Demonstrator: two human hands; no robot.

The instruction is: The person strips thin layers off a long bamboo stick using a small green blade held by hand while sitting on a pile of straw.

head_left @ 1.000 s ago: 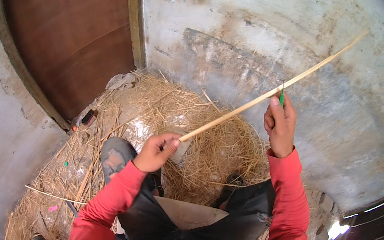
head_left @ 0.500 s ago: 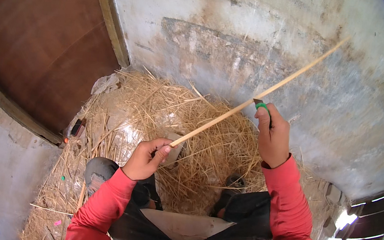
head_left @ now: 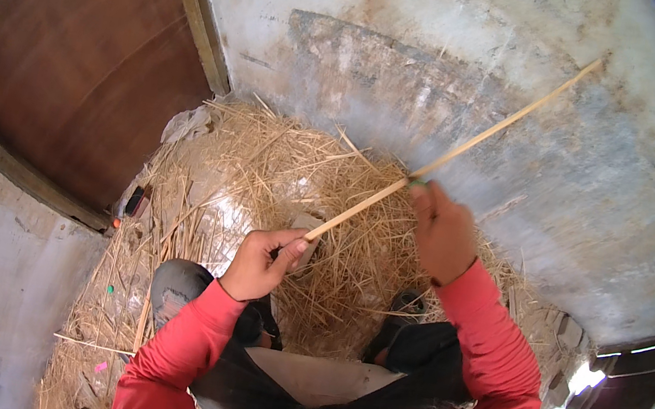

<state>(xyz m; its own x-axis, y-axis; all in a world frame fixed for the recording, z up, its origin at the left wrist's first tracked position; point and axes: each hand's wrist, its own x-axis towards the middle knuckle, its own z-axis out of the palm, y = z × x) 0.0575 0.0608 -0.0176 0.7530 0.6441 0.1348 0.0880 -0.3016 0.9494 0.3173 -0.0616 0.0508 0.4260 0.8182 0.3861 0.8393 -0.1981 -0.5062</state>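
A long, thin, pale strip of wood or bamboo [head_left: 506, 122] slants from the lower middle up to the right. Its near end is pinched between the thumb and fingers of my left hand [head_left: 263, 261]. My right hand [head_left: 445, 234], slightly blurred, is closed around a green-handled utility knife [head_left: 418, 184]. The knife meets the strip around its middle; most of the handle is hidden in my fist, and the blade can hardly be made out.
Straw-like shavings [head_left: 259, 153] cover much of the floor between my feet and the stained wall [head_left: 411, 82]. A brown door panel [head_left: 80, 61] stands at left. A pale block [head_left: 306, 227] sits behind my left hand. A small black-and-red object [head_left: 135, 201] lies near the door.
My right hand has slid the knife down along the strip, toward my left hand. The left hand keeps its grip, and the whole view has shifted slightly.
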